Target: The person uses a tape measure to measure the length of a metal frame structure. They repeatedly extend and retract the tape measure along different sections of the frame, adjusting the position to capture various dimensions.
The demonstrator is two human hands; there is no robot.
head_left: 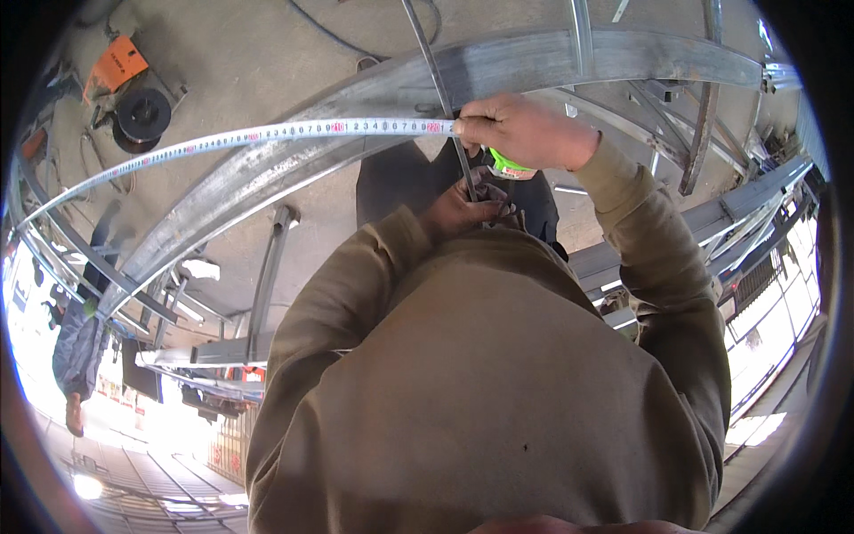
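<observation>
A: Where does the white steel measuring tape [222, 140] lie?

B: Stretched along the long grey galvanised steel beam [294, 151], running off to the left. The right hand [525, 132] has its fingers closed over the tape's near end, pressing it to the beam, with a green-and-black tape case [509, 166] just beneath.

A: And the left hand [463, 206]?

B: Curled around a thin dark metal rod [442, 93] that crosses the beam.

A: What might go wrong?

B: I'd guess the unsupported blade could sag or twist and spoil the reading. If the right-hand grip loosens, it might snap back. The rod could also nudge the tape off its mark.
</observation>
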